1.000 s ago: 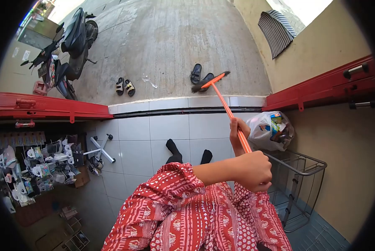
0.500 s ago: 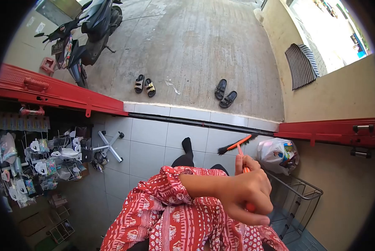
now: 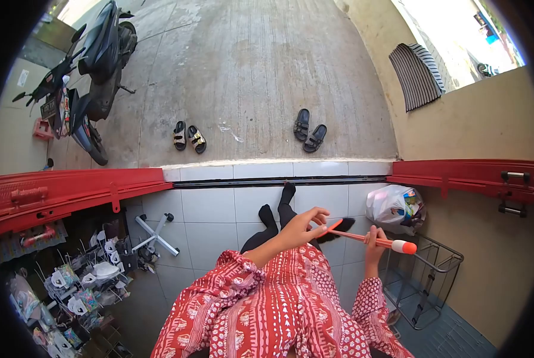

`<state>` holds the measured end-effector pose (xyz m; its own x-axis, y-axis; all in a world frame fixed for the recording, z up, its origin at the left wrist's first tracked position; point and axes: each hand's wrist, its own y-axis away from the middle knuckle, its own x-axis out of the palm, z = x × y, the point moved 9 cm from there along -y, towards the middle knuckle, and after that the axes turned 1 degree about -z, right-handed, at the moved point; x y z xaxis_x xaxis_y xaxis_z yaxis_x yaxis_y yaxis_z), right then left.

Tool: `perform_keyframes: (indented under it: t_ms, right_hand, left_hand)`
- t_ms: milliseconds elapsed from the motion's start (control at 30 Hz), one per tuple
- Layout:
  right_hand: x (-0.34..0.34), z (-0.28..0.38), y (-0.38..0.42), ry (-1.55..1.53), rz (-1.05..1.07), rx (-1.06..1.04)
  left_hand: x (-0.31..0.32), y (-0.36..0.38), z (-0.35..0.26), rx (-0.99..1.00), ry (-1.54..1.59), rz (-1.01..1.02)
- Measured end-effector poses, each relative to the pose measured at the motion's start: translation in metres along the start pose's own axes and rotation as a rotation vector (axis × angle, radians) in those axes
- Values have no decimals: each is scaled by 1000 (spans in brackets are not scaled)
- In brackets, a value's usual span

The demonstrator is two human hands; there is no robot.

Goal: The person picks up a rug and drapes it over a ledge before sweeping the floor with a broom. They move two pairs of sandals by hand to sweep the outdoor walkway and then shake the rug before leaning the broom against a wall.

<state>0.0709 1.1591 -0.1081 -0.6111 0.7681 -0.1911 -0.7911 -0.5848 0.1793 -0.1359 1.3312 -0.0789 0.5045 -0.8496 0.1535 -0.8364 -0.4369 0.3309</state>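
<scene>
A broom (image 3: 353, 237) with an orange handle and black bristles lies tilted across the front of my body in the head view. My right hand (image 3: 374, 238) is wrapped round its handle, close to the white and orange end cap, which points right. At the other end, my left hand (image 3: 302, 228) is beside the orange broom head, fingers apart and the thumb right at its edge. The dark bristles (image 3: 342, 230) show behind the head, over the tiled floor.
A red folding gate's track (image 3: 267, 182) crosses the doorway. A white plastic bag (image 3: 392, 209) and a metal rack (image 3: 440, 262) stand right; a white stool base (image 3: 155, 234) and hanging goods (image 3: 82, 286) are left. Outside are a motorcycle (image 3: 100, 65), gold-buckled sandals (image 3: 188, 137) and black sandals (image 3: 310, 130).
My left hand has let go of the handle's upper end and moved left to the broom head. The broom has swung up from the floor, its handle end now pointing right in my right hand.
</scene>
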Motion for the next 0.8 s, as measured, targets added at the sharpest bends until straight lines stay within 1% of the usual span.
perform_keyframes:
  t_ms: [33,67,100,133,167,300,367,400,433,467,500,567,600,633,667,733,800]
  right_hand:
    - [-23,6,-7,-34,-101,-6]
    - [-46,12,-11,-66,-205,-9]
    - [-71,7,-13,-76,-304,-24]
    - [-97,3,-11,-82,-401,-39]
    - [-119,-2,-6,-99,-484,-39]
    - [-193,-31,12,-168,-803,-24]
    - [-218,-47,19,-182,-952,-20]
    - [-226,-48,21,-178,-1018,-29]
    - [-235,-48,23,-167,-1078,-37]
    - [-240,-46,24,-151,-1133,-53]
    - [-245,-44,27,-136,-1187,-68]
    - [-272,-48,41,-136,-1177,-137]
    - [-279,-43,58,-24,-1321,-167]
    - [-279,-41,73,2,-1459,-235]
    - [-293,-48,93,15,-1540,-278]
    - [-382,-84,184,52,-1722,-343]
    - [-357,-69,169,141,-1610,-457]
  left_hand:
    - [-13,-6,21,14,-115,-43]
    - [-23,-11,31,-26,-210,-34]
    - [-34,-18,40,1,-254,-55]
    - [-45,-27,61,-66,-331,-47]
    - [-57,-34,80,-80,-451,-46]
    - [-111,-94,141,-157,-779,62]
    - [-143,-142,166,-194,-829,47]
    - [-156,-169,171,-259,-841,40]
    - [-172,-198,189,-250,-884,14]
    - [-187,-225,202,-144,-928,-44]
    - [-200,-254,223,-157,-963,-63]
    - [-219,-317,267,-152,-991,-5]
    - [-226,-344,297,-168,-1015,49]
    - [-233,-370,319,-149,-1026,41]
    - [-240,-397,337,-122,-1038,29]
    - [-250,-446,375,-97,-1099,19]
    - [-265,-495,418,-101,-1161,13]
